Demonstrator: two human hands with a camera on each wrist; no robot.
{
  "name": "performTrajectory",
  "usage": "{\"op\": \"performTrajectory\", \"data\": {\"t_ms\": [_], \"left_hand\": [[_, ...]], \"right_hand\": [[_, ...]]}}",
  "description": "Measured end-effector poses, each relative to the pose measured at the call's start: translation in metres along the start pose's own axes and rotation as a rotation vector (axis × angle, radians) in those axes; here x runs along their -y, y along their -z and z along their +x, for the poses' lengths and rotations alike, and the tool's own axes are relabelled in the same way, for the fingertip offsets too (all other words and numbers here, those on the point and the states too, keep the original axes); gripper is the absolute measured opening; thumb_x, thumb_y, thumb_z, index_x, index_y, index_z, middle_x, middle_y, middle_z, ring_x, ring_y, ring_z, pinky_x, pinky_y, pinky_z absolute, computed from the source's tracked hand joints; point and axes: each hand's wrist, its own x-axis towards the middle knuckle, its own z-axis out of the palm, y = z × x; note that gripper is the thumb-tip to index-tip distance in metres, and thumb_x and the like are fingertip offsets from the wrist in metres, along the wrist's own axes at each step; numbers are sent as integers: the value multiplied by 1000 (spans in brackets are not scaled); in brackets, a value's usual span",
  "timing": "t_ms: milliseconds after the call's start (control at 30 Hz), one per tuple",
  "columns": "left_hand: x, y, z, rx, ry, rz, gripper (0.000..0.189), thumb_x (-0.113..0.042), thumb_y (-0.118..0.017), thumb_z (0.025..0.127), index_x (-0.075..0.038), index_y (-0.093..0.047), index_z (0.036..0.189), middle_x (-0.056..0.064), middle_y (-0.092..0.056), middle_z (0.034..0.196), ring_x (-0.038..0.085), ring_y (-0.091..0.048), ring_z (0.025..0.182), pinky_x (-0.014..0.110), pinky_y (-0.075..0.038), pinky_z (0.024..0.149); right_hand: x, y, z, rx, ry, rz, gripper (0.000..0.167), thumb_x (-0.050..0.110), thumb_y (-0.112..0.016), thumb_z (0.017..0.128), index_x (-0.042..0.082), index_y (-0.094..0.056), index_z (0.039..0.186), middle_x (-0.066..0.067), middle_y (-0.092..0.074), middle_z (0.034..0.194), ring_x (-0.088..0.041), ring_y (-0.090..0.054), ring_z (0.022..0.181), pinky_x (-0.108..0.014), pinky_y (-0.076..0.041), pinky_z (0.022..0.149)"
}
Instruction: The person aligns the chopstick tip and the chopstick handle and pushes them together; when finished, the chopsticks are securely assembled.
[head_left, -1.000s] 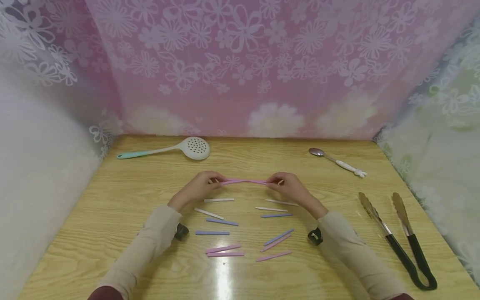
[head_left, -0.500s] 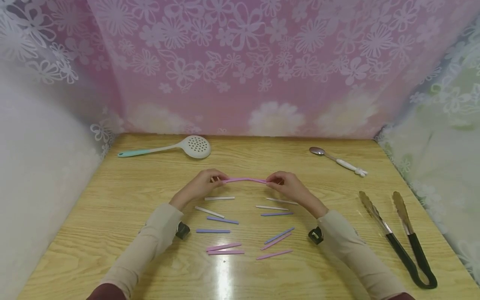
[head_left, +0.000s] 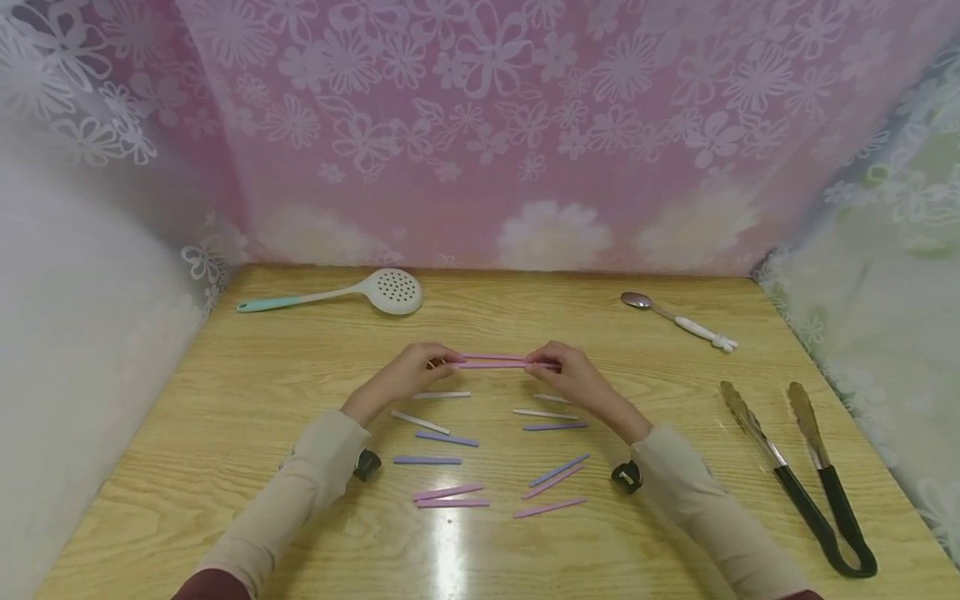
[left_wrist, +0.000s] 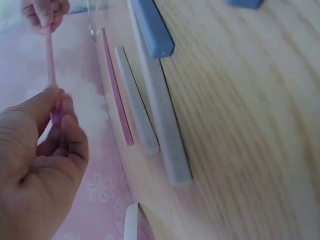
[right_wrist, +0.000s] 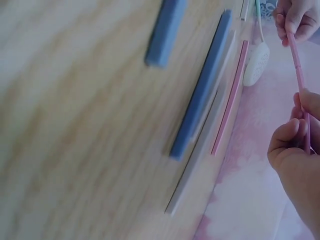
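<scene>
Between my hands runs a thin pink stick (head_left: 491,365), held level at both ends. My left hand (head_left: 405,372) pinches its left end between thumb and fingers. At the other end, my right hand (head_left: 576,377) grips it, and a short length shows past the fingers. The right wrist view shows a small joint or mark partway along this held stick (right_wrist: 298,67). Just behind it, a second pink stick (left_wrist: 117,90) lies on the table. Nearer my body are white sticks (head_left: 545,414), blue sticks (head_left: 427,460) and further pink sticks (head_left: 453,503), in two loose columns.
A white slotted skimmer (head_left: 393,292) with a mint handle lies at the back left. At the back right is a spoon (head_left: 693,327) with a white handle. Black-handled tongs (head_left: 847,517) lie spread on the right. Floral cloth (head_left: 487,150) hangs behind the table.
My hands have come slightly closer together. The pink sticks that looked crossed or overlapping now appear as two separate, nearly parallel lines. The sticks nearer my body and the utensils stay put.
</scene>
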Motion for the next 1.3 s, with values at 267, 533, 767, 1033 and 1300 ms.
{"op": "performTrajectory", "data": {"t_ms": [267, 533, 767, 1033, 1300], "left_hand": [[-2, -4, -1, -19, 8, -46, 29, -14, -56, 96, 2, -64, 119, 12, -70, 104, 22, -59, 78, 24, -45, 65], [-9, -7, 1, -63, -50, -27, 30, -13, -56, 95, 3, -63, 120, 14, -71, 103, 24, -67, 88, 26, -52, 71], [-15, -9, 3, -67, -25, -27, 29, -13, -56, 95, 3, -64, 119, 14, -71, 102, 22, -59, 72, 21, -44, 60], [-12, -2, 4, -133, -68, 31, 27, -13, -57, 95, 3, -66, 114, 15, -70, 106, 27, -67, 94, 30, -55, 75], [-7, 3, 4, -106, -21, 59, 28, -19, -56, 96, -2, -66, 116, 10, -68, 102, 17, -54, 74, 24, -45, 61]], "right_hand": [[5, -5, -4, -49, 29, 22, 15, 11, -62, 93, -1, -69, 99, -6, -60, 89, -11, -54, 77, -20, -50, 69], [18, -2, -10, -107, 64, 11, 12, 2, -62, 91, -7, -68, 96, -11, -58, 84, -9, -42, 68, -18, -39, 60], [21, 2, -10, -127, 123, -24, 9, -2, -62, 89, -9, -67, 93, -10, -54, 77, -9, -38, 63, -18, -34, 56], [10, 2, 2, -102, 197, -54, 10, 4, -64, 90, -3, -68, 96, -7, -56, 83, -8, -41, 68, -20, -39, 58], [5, 6, 2, -63, 107, -58, 22, -3, -56, 90, -2, -69, 108, -8, -55, 90, -14, -46, 74, -21, -43, 64]]}}
